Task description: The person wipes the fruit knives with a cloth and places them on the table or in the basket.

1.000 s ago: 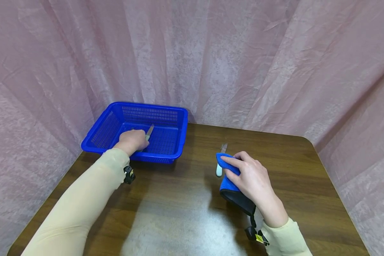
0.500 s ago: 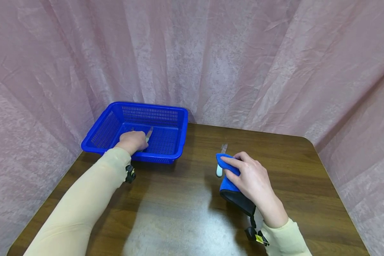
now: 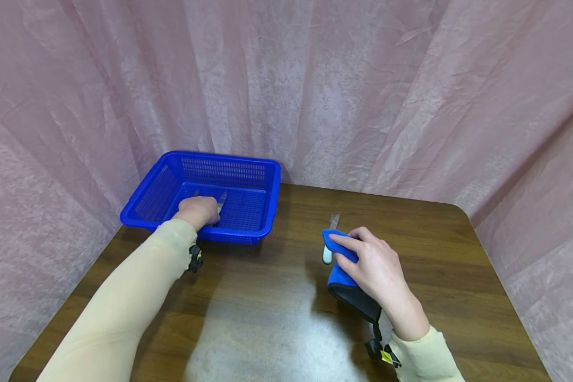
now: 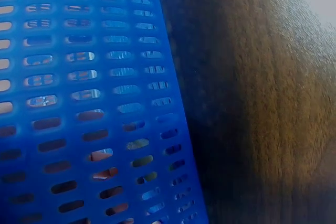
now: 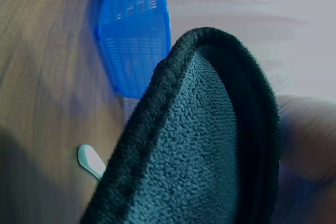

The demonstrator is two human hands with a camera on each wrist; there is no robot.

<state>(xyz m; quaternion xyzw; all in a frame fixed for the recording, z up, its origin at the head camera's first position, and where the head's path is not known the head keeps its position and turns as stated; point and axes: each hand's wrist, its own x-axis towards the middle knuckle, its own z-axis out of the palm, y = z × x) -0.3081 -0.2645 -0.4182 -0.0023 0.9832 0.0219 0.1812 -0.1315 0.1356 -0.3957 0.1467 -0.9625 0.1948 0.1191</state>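
My left hand reaches into a blue plastic basket, its fingers curled at the handle of a small knife whose blade points away toward the back wall. Most of that handle is hidden by the hand. A second blade tip shows just beyond the knuckles. Over on the right, my right hand pinches a folded blue cloth with black edging between thumb and fingers. Partly behind the cloth, a knife with a pale handle lies on the table; its handle end also shows in the right wrist view.
The basket's slotted wall fills much of the left wrist view. Brown wood makes up the tabletop. Pink curtains hang close behind the table and along both sides.
My left hand and the knife in it have sunk slightly lower in the basket, the blade shifting a little toward me. The right hand and cloth have stayed put.
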